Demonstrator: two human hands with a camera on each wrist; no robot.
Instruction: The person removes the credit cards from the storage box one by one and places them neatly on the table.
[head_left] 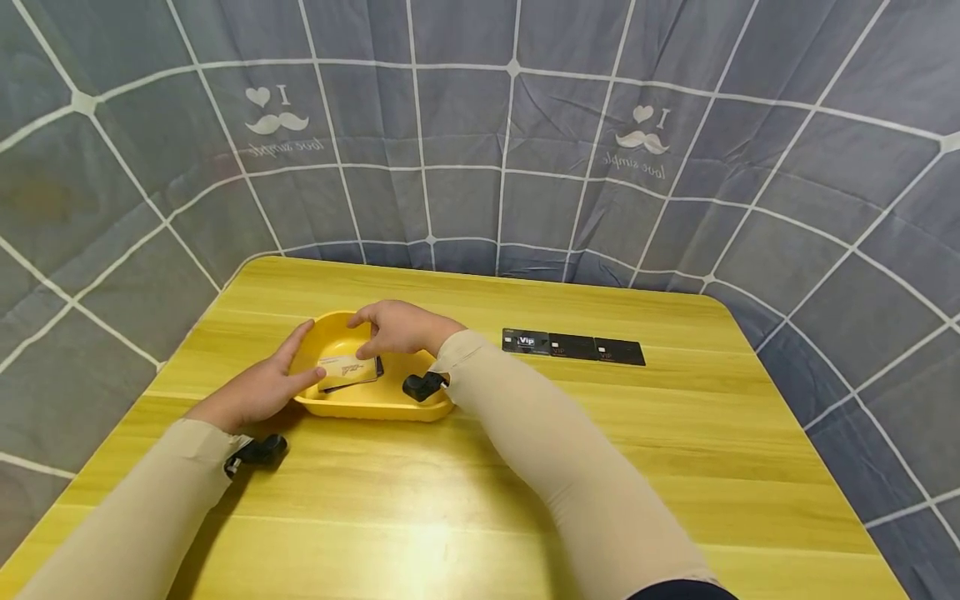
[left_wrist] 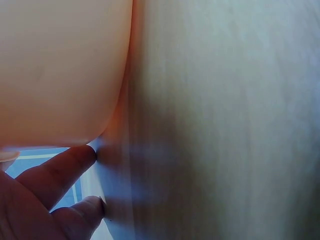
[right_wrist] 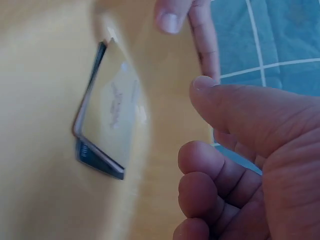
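Note:
A yellow plastic basin (head_left: 367, 408) stands on the table, with a small pile of cards inside: a gold card (head_left: 356, 369) on top and a dark card (right_wrist: 100, 162) sticking out beneath it. My left hand (head_left: 262, 387) holds the basin's left side, thumb over the rim and fingers along the outer wall. In the left wrist view, two of its fingertips show under the basin's pale wall (left_wrist: 60, 75). Over the far part of the basin is my right hand (head_left: 401, 325), thumb and forefinger apart. The right wrist view shows its bent fingers with nothing between them and the thumb, beside the cards.
Three black cards (head_left: 573, 347) lie end to end in a row on the wooden table (head_left: 675, 467), right of the basin. A grey checked cloth (head_left: 465, 125) hangs behind the table and along its sides. Small black devices (head_left: 258, 450) are strapped at both wrists.

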